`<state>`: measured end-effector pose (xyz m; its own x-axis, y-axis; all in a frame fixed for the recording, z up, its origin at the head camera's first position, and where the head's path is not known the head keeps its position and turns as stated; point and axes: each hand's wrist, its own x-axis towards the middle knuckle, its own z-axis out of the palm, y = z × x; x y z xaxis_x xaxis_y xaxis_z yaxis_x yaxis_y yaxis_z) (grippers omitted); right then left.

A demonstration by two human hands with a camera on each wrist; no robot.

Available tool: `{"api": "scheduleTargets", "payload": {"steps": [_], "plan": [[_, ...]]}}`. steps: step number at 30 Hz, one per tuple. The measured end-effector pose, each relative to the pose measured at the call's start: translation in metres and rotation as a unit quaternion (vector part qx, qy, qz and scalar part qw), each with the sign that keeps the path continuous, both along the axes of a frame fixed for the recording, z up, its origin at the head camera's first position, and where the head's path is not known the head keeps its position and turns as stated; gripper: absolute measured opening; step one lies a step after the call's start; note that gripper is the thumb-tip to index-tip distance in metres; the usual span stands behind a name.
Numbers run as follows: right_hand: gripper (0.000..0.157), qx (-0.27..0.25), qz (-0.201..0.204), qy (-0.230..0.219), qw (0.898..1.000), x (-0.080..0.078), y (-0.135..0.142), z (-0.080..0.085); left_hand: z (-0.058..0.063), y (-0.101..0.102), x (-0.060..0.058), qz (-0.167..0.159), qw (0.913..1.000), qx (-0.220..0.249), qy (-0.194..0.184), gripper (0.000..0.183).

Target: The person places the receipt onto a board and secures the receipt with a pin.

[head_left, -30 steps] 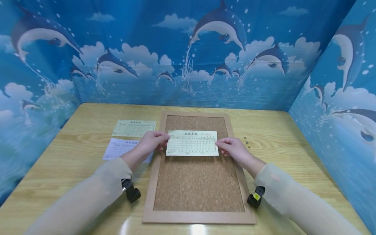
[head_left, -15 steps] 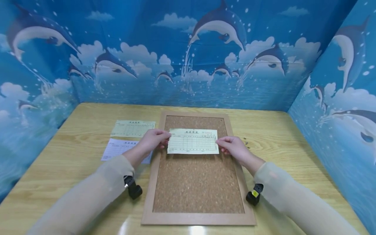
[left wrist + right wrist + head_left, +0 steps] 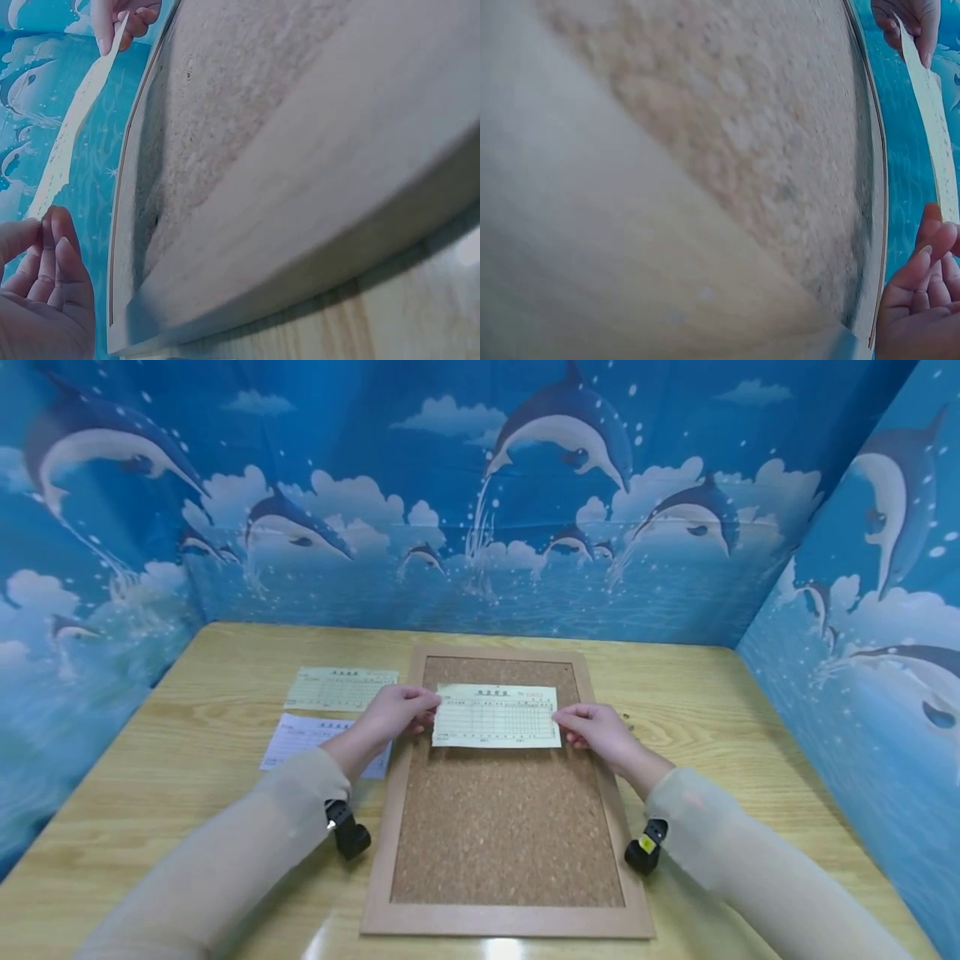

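A pale green printed form slip point(image 3: 495, 718) is stretched between my two hands over the upper part of a cork board point(image 3: 506, 835). My left hand point(image 3: 393, 714) pinches its left edge between thumb and fingers. At the opposite edge, my right hand point(image 3: 600, 732) pinches it the same way. Both wrist views show the slip point(image 3: 79, 112) side-on, raised above the cork, with a slight bend. The wooden frame point(image 3: 577, 225) of the board fills much of the right wrist view.
On the table point(image 3: 202, 793) left of the board lie another green form slip point(image 3: 341, 687) and a white-lilac form slip point(image 3: 300, 739), the latter partly covered by my left arm. Several small dark bits point(image 3: 627, 723) lie right of the board. A dolphin-print curtain point(image 3: 465, 585) stands behind.
Both hands have shifted the green slip slightly away from me, toward the board's top edge, and a little to the right. The grip on both ends stays the same.
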<state>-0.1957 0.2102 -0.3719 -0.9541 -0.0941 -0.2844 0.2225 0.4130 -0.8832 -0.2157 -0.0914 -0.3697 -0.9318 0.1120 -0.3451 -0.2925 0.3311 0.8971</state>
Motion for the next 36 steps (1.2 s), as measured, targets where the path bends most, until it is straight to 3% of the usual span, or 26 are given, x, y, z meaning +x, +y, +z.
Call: {"api": "scheduleTargets", "payload": {"steps": [18,36], "plan": [[0.031,0.017,0.005,-0.001,1.0,-0.014,0.004,0.005,0.008,0.005,-0.012,-0.006,0.9997,-0.007,0.021,0.027],[0.034,0.024,0.017,-0.001,1.0,-0.027,0.008,0.004,0.01,0.01,-0.026,-0.005,0.9998,-0.018,0.005,0.025]]}}
